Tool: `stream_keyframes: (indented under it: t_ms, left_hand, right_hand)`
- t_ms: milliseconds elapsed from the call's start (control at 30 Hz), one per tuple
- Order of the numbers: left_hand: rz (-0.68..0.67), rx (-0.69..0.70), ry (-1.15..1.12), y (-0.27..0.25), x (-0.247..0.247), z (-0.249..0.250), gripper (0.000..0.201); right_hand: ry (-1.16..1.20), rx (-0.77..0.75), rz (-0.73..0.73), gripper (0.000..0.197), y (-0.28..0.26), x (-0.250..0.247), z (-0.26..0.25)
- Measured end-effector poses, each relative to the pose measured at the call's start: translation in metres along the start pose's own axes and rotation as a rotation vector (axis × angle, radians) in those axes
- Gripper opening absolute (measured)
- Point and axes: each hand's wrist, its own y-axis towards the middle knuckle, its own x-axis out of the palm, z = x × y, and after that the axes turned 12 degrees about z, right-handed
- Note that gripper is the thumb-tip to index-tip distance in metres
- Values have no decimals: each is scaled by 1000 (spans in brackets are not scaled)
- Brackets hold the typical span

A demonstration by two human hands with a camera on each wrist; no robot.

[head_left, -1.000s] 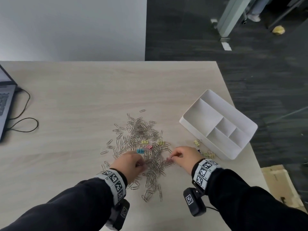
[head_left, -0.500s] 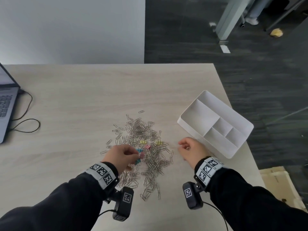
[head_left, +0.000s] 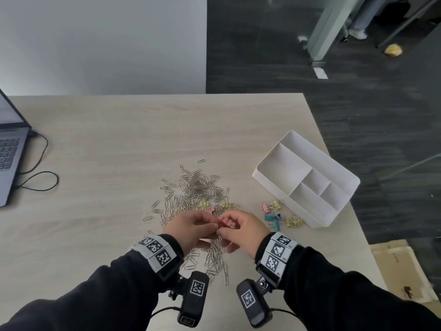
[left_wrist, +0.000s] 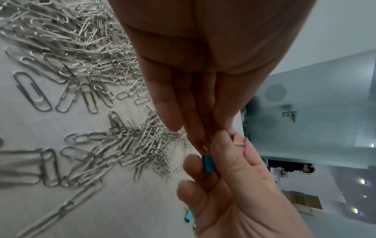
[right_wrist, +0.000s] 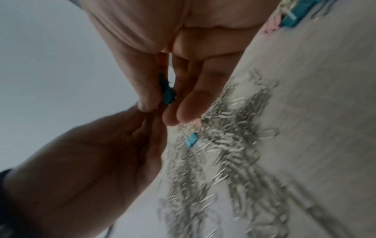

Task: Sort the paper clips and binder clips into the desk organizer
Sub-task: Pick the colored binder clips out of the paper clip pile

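A heap of silver paper clips (head_left: 198,194) (left_wrist: 81,64) (right_wrist: 234,136) lies mid-table. Above its near edge my hands meet fingertip to fingertip. My right hand (head_left: 223,229) (right_wrist: 160,104) pinches a teal binder clip (left_wrist: 208,162) (right_wrist: 168,95) between thumb and fingers. My left hand (head_left: 212,226) (left_wrist: 201,138) pinches the same clip at its upper end. A pink clip (head_left: 228,223) shows between the hands; I cannot tell who holds it. The white desk organizer (head_left: 286,163) stands at the right, its compartments bare. Coloured binder clips (head_left: 276,215) lie grouped beside it.
Yellow binder clips (head_left: 226,204) and a teal one (right_wrist: 191,141) sit among the paper clips. A laptop (head_left: 9,151) and its black cable (head_left: 38,180) occupy the left edge. The table's right edge runs just beyond the organizer, with cardboard (head_left: 401,271) on the floor below.
My left hand lifted a teal clip out of the heap. My right hand came left from beside the organizer and now meets the left hand on that clip.
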Motion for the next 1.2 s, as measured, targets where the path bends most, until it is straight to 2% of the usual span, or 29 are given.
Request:
stream_keyframes:
  t_ms: [67,133,267,400,533,633,733,833,933,1067,1200]
  left_hand:
    - [6,10,81,0,-3,-2,3]
    - [58,50,233,2,-10,-7,4]
    - [249,151,562,15,-32,-12,5]
    - [339,202,647,27,-50,-7,3]
    - [315,298,717,40,-53,0,12]
    - [223,413,845,45,-45,5,21]
    - [151,491,923,45,-32,11,28]
    - [125,524,955,49,-22,14,31]
    - [95,592,996,54,-14,13,35]
    - [51,680,1048,61,-7,11,27]
    - [37,654,1031,67,-6,11,18]
  right_hand:
    - [-117,7,53,8,3,-11,8]
    - [-337,-16,128,1,9,-27,18]
    - [-875,-43,148,5,26,-65,36]
    - [-1033,-22,193,20,32,-89,42]
    - [-1041,-35,269,30,34,-88,36]
    - [-1040,-79,278,38,40,-76,29]
    - [-980,-136,195,27,48,-57,16]
    - [-834,-221,108,33,59,-34,4]
    - [-738,-258,101,40,67,-15,-3]
    - [-705,-243,89,35,75,0,-2]
    - [-739,-237,90,24,78,1,6]
